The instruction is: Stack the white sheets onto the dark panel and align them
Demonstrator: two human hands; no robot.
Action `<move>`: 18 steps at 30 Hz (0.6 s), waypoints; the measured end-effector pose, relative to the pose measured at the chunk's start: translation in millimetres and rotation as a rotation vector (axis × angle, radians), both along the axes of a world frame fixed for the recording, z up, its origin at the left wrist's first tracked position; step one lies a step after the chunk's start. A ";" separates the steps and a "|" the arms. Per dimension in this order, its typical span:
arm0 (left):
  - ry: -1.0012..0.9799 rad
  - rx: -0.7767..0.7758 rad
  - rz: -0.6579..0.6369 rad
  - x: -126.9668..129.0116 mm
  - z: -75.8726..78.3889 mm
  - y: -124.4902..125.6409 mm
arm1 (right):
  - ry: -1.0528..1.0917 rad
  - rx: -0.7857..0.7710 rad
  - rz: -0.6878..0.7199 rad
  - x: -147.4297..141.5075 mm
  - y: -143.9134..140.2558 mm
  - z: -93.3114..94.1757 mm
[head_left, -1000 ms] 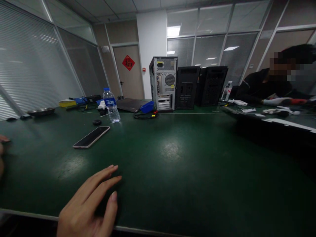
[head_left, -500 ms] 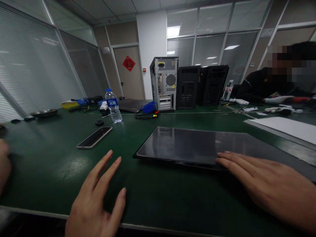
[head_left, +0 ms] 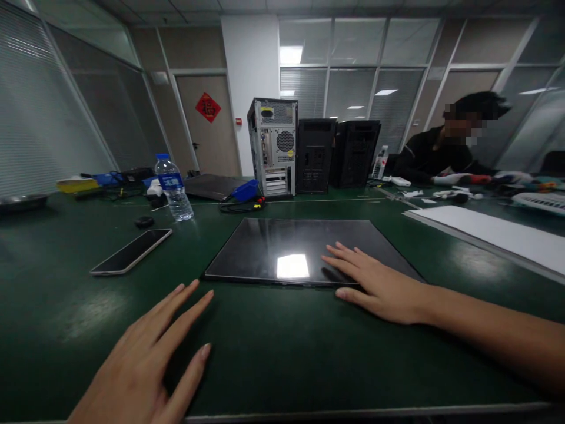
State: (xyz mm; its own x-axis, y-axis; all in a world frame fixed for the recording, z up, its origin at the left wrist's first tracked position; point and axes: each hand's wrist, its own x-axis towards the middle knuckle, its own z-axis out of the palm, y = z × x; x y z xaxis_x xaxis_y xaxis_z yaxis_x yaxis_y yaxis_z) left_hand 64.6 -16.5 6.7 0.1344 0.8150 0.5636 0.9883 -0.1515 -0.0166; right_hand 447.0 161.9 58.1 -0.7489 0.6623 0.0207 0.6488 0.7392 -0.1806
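A flat black screen panel (head_left: 260, 247) lies face up on the green table (head_left: 282, 347), a ceiling light mirrored in its glossy surface. My right hand (head_left: 375, 282) is over the panel's near right part, fingers stretched out and holding nothing; whether the fingertips touch the glass I cannot tell. To the left, my left hand (head_left: 150, 347) is spread above the table, just short of the panel's near left corner, with nothing in it. Beyond that hand a phone (head_left: 132, 252) lies with its dark screen up.
A water bottle (head_left: 174, 188) and a small black round object (head_left: 143, 222) stand behind the phone. Computer cases (head_left: 274, 147) line the back of the table. White boards (head_left: 489, 232) lie at right. Across the table sits a person (head_left: 432, 150) in dark clothes.
The panel, raised and tilted before, now lies flat on the table. My right hand has moved left across it with fingers more spread. My view has turned right.
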 end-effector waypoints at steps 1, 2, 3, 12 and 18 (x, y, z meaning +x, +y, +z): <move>-0.001 -0.014 0.008 -1.2 -1.5 -0.1 | -0.017 -0.007 -0.085 2.4 7.2 -1.3; -0.001 -0.028 0.015 -2.2 -2.7 -0.3 | -0.047 -0.007 -0.185 5.6 15.2 -2.8; -0.002 -0.042 0.020 -3.0 -3.8 -0.4 | -0.084 0.000 -0.295 9.1 23.4 -4.4; -0.041 -0.034 -0.002 -6.8 -4.5 3.4 | -0.207 0.011 -0.471 24.5 42.6 -5.2; -0.074 -0.017 -0.019 -8.9 -3.8 7.5 | -0.154 0.010 -0.339 28.8 32.9 0.8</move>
State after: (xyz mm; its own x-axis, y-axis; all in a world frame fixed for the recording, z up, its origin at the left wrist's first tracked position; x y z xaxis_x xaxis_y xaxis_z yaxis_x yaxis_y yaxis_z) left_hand 55.7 -9.0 2.9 0.1084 0.8223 0.5586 0.9837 -0.1697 0.0590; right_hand 475.8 194.9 58.9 -0.4816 0.8738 -0.0668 0.8762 0.4787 -0.0556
